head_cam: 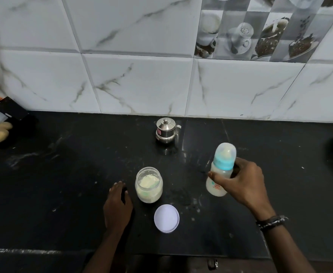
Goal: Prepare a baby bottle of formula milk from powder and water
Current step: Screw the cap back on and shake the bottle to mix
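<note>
Baby bottle (pixel 220 170), capped and filled with milky liquid, is gripped by the right hand (pixel 240 184), tilted, right of centre on the black countertop (pixel 63 174). Left hand (pixel 117 205) is laid flat, fingers relaxed, just beside the open powder jar (pixel 148 185). The jar's white lid (pixel 166 218) is seen nearer the front edge; a steel pot (pixel 166 131) near the back edge.

The table (pixel 63 184) is showing black with faint white streaks. The bottle (pixel 221 170) is wearing a blue collar, and the lid (pixel 166 218) is lying white.
</note>
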